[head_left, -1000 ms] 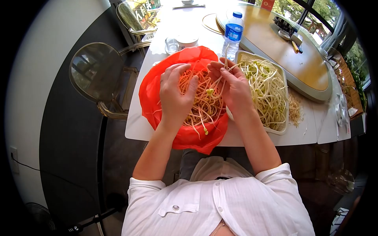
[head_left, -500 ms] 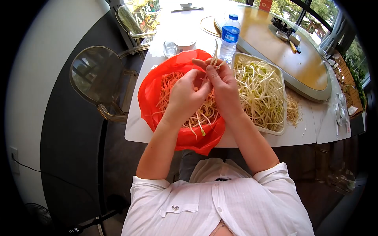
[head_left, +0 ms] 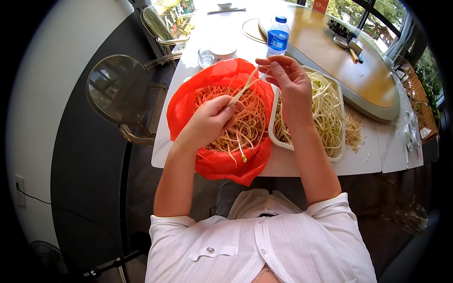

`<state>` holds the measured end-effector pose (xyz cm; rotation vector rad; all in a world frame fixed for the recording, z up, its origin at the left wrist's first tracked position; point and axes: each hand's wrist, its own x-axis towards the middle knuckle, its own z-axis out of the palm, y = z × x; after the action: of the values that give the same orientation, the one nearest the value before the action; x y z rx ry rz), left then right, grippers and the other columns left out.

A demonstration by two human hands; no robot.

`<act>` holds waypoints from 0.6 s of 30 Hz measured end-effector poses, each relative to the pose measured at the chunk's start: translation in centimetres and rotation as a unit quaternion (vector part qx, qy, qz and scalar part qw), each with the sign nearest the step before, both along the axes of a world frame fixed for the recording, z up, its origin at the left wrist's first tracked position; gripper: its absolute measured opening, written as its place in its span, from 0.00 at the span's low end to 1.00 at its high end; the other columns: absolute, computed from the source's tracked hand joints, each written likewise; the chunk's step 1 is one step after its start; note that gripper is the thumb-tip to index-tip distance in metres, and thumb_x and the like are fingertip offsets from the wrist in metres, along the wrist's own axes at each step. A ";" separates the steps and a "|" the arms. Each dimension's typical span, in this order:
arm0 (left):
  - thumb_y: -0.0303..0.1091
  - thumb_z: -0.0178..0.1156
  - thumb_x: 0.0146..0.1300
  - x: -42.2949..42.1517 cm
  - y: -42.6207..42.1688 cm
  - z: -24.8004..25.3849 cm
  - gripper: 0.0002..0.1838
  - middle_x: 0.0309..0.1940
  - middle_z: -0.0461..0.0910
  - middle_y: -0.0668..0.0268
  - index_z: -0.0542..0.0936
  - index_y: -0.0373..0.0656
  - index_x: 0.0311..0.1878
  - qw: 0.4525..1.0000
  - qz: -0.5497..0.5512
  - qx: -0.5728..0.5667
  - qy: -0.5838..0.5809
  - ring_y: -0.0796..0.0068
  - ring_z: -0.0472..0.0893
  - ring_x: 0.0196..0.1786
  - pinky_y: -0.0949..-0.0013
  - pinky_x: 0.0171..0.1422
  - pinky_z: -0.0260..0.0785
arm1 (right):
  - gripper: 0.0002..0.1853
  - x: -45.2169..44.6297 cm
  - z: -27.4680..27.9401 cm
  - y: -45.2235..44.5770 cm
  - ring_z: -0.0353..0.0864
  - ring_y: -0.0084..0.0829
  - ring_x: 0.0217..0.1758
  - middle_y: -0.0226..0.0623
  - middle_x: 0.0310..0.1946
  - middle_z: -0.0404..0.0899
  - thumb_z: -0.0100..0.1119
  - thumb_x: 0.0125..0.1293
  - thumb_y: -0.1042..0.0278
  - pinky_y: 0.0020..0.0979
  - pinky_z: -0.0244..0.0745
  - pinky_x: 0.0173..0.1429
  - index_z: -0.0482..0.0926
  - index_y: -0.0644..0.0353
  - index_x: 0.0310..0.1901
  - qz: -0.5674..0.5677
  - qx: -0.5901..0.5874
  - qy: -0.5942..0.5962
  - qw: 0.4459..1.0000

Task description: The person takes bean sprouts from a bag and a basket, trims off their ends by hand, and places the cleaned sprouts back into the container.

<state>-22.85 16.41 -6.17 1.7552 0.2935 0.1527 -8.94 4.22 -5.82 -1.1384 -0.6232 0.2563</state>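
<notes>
My left hand (head_left: 213,120) is closed around a few pale bean sprouts (head_left: 243,90), which point up and right. Higher up, my right hand (head_left: 291,80) has its thumb and fingers bent together at the tips of those sprouts, with thin strands between them. Beneath my left hand stands an open red plastic bag (head_left: 181,111) full of bean sprouts (head_left: 245,125), tinted orange by the bag. A cream plastic basket (head_left: 277,140) of white and yellow-green sprouts (head_left: 325,104) sits to the right, partly covered by my right hand and forearm.
A water bottle (head_left: 278,37) stands behind the basket. Thin root trimmings (head_left: 354,132) lie in a pile to the right. A round wooden turntable (head_left: 349,56) holds a brush-like tool and a dark basket. Glass cup (head_left: 205,57) behind the bag; chair (head_left: 115,87) at left.
My hands have drawn apart: the right has moved up and right over the basket, the left slightly down and left. The sprouts now stretch out between them.
</notes>
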 end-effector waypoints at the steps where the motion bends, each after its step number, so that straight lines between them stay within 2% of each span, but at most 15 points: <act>1: 0.31 0.45 0.70 -0.2 0.3 0.1 0.11 0.19 0.68 0.75 0.76 0.37 0.46 1.000 -0.009 -0.028 0.006 0.88 0.64 0.17 0.82 0.20 0.56 | 0.07 0.1 0.3 -0.3 0.80 0.24 0.41 0.34 0.42 0.82 0.51 0.68 0.71 0.25 0.74 0.48 0.78 0.61 0.43 -0.061 -0.030 -0.082 0.994; 2: 0.32 0.45 0.71 -0.4 0.5 0.2 0.12 0.18 0.67 0.75 0.76 0.37 0.46 0.998 -0.018 -0.056 0.013 0.88 0.63 0.16 0.82 0.19 0.55 | 0.09 0.2 0.2 -0.5 0.81 0.25 0.40 0.33 0.42 0.82 0.55 0.64 0.76 0.26 0.77 0.39 0.79 0.56 0.45 -0.124 -0.090 -0.160 0.975; 3: 0.32 0.45 0.71 -0.7 0.8 0.4 0.12 0.18 0.67 0.75 0.76 0.37 0.46 0.998 -0.016 -0.057 0.012 0.88 0.63 0.16 0.82 0.19 0.55 | 0.09 0.2 0.3 -0.7 0.81 0.25 0.40 0.33 0.42 0.82 0.55 0.64 0.76 0.26 0.77 0.39 0.79 0.56 0.45 -0.122 -0.090 -0.160 0.975; 4: 0.33 0.46 0.70 -0.9 1.1 0.7 0.12 0.17 0.67 0.75 0.76 0.37 0.46 0.998 -0.030 -0.058 0.023 0.88 0.63 0.17 0.81 0.20 0.56 | 0.12 0.2 0.7 -0.8 0.81 0.29 0.38 0.33 0.44 0.81 0.55 0.62 0.77 0.27 0.77 0.37 0.79 0.54 0.46 -0.140 -0.083 -0.327 0.931; 5: 0.34 0.47 0.70 -1.0 1.3 1.0 0.12 0.17 0.67 0.74 0.76 0.37 0.45 0.997 -0.045 -0.058 0.034 0.88 0.63 0.17 0.81 0.21 0.56 | 0.14 0.1 1.1 -1.0 0.82 0.32 0.36 0.34 0.46 0.80 0.56 0.60 0.78 0.28 0.78 0.35 0.79 0.52 0.47 -0.155 -0.073 -0.484 0.858; 6: 0.34 0.47 0.70 -1.0 1.5 1.1 0.12 0.17 0.67 0.74 0.76 0.37 0.45 0.997 -0.044 -0.058 0.033 0.88 0.63 0.17 0.81 0.21 0.56 | 0.16 -0.3 1.4 -1.5 0.81 0.32 0.43 0.38 0.52 0.76 0.54 0.60 0.81 0.29 0.77 0.45 0.78 0.58 0.50 -0.087 -0.121 -0.537 0.830; 7: 0.34 0.47 0.70 -1.1 1.7 1.2 0.12 0.17 0.67 0.74 0.76 0.37 0.45 0.997 -0.053 -0.052 0.034 0.88 0.63 0.17 0.81 0.21 0.56 | 0.16 -0.3 1.4 -1.5 0.81 0.32 0.43 0.38 0.52 0.76 0.54 0.60 0.81 0.29 0.77 0.45 0.78 0.58 0.50 -0.087 -0.120 -0.537 0.830; 9: 0.34 0.47 0.70 -1.1 1.8 1.4 0.12 0.17 0.67 0.74 0.76 0.37 0.45 0.996 -0.061 -0.047 0.033 0.88 0.63 0.17 0.81 0.21 0.56 | 0.20 -0.1 1.0 -1.6 0.80 0.36 0.45 0.38 0.52 0.76 0.56 0.54 0.81 0.33 0.77 0.47 0.76 0.58 0.51 -0.072 -0.199 -0.650 0.730; 11: 0.34 0.47 0.70 -1.1 1.9 1.6 0.12 0.17 0.68 0.74 0.76 0.37 0.44 0.996 -0.073 -0.044 0.041 0.88 0.63 0.17 0.81 0.21 0.56 | 0.22 0.4 0.8 -1.7 0.79 0.38 0.46 0.38 0.50 0.76 0.57 0.51 0.79 0.35 0.76 0.49 0.75 0.59 0.51 -0.064 -0.190 -0.673 0.712; 13: 0.33 0.47 0.70 -1.2 2.1 1.9 0.12 0.18 0.68 0.74 0.77 0.36 0.44 0.996 -0.073 -0.025 0.047 0.88 0.65 0.19 0.81 0.22 0.57 | 0.19 0.5 0.9 -1.8 0.79 0.37 0.46 0.38 0.46 0.76 0.56 0.51 0.77 0.34 0.75 0.49 0.75 0.60 0.48 -0.031 -0.228 -0.689 0.688; 18: 0.32 0.48 0.69 -1.2 1.8 2.1 0.11 0.20 0.70 0.73 0.77 0.35 0.43 0.996 -0.063 0.004 0.060 0.88 0.68 0.22 0.80 0.25 0.61 | 0.14 0.0 0.6 -1.6 0.77 0.35 0.46 0.36 0.40 0.73 0.54 0.51 0.75 0.33 0.74 0.50 0.74 0.62 0.43 -0.041 -0.258 -0.698 0.667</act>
<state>-24.07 18.19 -4.07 1.7891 0.2696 -0.0425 -8.97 2.58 -5.18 -1.8274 -1.9407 -0.6934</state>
